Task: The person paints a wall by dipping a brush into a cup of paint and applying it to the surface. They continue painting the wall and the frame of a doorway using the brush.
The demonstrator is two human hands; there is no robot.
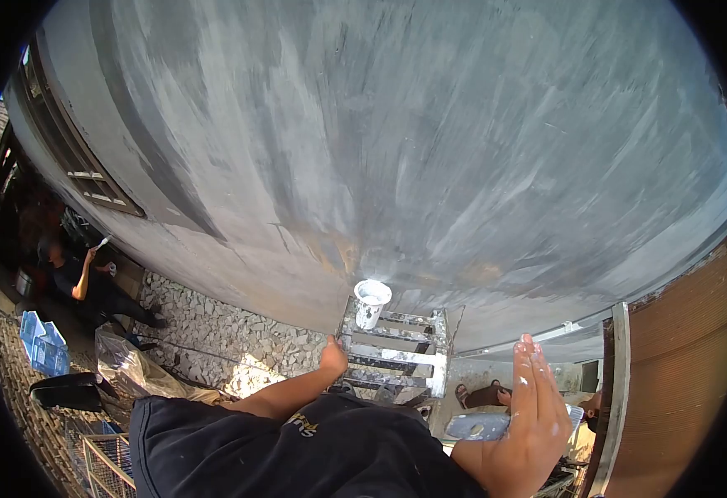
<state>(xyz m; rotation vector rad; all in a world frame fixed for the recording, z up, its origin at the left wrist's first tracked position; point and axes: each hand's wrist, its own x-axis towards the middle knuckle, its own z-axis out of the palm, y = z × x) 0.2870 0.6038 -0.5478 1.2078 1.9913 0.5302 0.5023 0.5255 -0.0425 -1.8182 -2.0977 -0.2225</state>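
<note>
My right hand (533, 415) is raised at the lower right, fingers stretched out and spotted with white paint. It holds a paintbrush crosswise; the grey, paint-smeared handle (478, 427) sticks out to the left, and part of the bristles (576, 413) shows to the right. My left hand (333, 358) is closed at the left rail of a paint-spattered ladder (440, 353); its fingers are partly hidden. A white paint-streaked bucket (372, 305) stands on top of the ladder. Before me rises a grey wall (430, 149) with streaky brush marks.
Another person (81, 278) at the left holds up a brush near the wall. Below lie gravel (214, 324), a plastic sheet (127, 361) and blue containers (45, 344). A second person's sandalled foot (463, 395) shows beneath the ladder's right side. Corrugated brown sheeting (679, 365) borders the right.
</note>
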